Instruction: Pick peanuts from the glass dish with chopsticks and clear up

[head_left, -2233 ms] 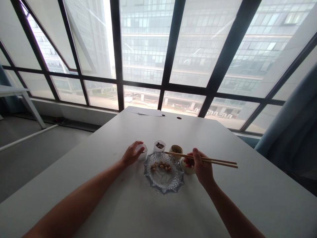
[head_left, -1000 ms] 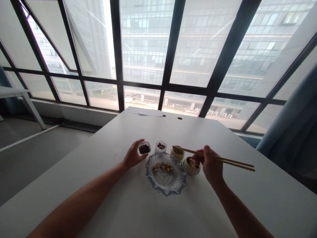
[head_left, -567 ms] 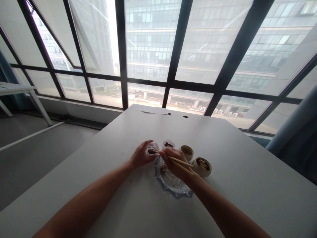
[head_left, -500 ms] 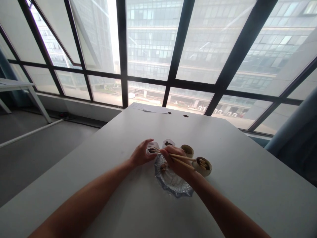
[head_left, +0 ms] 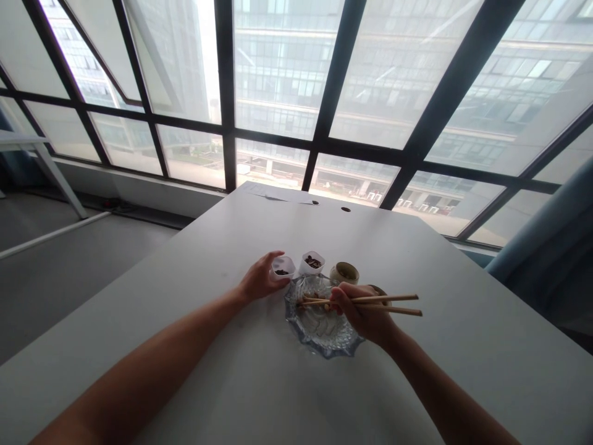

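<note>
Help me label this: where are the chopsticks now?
In the head view, right of centre: the chopsticks are in the right hand, tips at the glass dish.

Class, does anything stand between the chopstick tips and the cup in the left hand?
Yes, low down: the far-left rim of the glass plate, and the thumb of the left hand on the near side of the cup. Above them, nothing visible.

The chopsticks (head_left: 393,298) leave the white cup (head_left: 283,264) for the glass dish (head_left: 327,330)

Half a second ago their tips were in the cup; now they are at the dish's left part, beside the nuts (head_left: 327,307). The right hand (head_left: 365,315) has shifted right, mostly covering the right-hand pot (head_left: 380,290), which stood in full view.
</note>
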`<state>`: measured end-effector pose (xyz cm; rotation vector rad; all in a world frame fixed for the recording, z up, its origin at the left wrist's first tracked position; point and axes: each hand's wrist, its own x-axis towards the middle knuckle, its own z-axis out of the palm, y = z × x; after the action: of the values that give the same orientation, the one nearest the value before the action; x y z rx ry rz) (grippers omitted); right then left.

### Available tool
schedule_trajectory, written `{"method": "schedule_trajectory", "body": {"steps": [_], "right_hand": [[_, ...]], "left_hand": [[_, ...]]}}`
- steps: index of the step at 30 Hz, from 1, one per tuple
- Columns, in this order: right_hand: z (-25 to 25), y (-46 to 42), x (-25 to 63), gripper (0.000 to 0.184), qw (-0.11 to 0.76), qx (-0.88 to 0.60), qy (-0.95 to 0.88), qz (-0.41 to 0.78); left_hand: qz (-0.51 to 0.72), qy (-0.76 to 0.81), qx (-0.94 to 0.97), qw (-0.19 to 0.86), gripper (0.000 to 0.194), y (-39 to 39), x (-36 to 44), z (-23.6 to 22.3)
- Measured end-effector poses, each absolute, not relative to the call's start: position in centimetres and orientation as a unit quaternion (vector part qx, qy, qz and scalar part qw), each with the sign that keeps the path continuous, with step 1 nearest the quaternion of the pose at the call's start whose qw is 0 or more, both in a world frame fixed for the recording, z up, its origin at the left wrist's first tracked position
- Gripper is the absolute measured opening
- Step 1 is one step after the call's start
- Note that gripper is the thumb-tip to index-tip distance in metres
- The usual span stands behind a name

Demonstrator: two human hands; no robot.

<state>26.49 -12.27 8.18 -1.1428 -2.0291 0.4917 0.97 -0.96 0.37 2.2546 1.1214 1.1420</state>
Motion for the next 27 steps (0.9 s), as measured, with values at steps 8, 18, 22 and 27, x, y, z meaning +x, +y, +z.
{"method": "schedule_trajectory", "body": {"steps": [8,18,22,27], "right_hand": [[7.4,-11.5,26.5,0.052,0.406,-0.452,-0.747,0.271],[6.4,-10.7,26.6,0.056,0.505,-0.478,-0.614,0.372],[6.6,-10.1,27.4,0.056,0.619,-0.497,-0.44,0.42],[6.5,-9.6,28.4,0.045,0.659,-0.491,-0.305,0.482]], "left_hand": [[0.402,0.402,0.802,0.184,0.064,-1.1,1.0,0.6],[0.407,0.401,0.8,0.182,0.064,-1.0,0.9,0.5],[0.406,0.401,0.801,0.183,0.064,-1.0,0.9,0.5],[0.4,0.403,0.803,0.18,0.063,-1.0,1.0,0.5]]}}
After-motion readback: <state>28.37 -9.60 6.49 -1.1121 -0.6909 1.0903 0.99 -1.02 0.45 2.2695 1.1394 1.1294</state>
